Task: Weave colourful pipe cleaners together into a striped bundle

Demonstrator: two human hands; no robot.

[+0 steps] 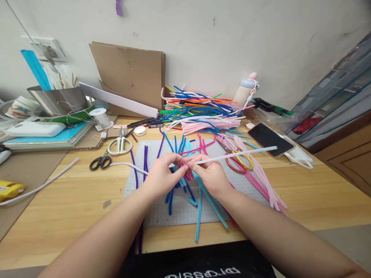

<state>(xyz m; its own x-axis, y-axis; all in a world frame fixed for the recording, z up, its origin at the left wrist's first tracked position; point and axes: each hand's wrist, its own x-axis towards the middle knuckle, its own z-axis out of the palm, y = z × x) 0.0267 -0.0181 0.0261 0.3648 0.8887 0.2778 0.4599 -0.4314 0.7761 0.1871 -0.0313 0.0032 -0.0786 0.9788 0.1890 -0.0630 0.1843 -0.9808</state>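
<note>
Pinching a white stem (246,154) above the mat (158,213), the right hand (211,177) touches the left hand (164,173), whose hold is hidden. The stem looks light, bendable, best gripped near its end; the phone (271,139) lies beyond the mat's right.

Over the grey cutting mat (156,210), a straight white pipe cleaner (237,155) points past the mat's right edge as viewed, while around the mat's middle pink pipe cleaners (189,176) bunch with dark-blue pipe cleaners (170,204) and light-blue pipe cleaners (209,201), some light-blue ends jutting beyond its near edge.
</note>
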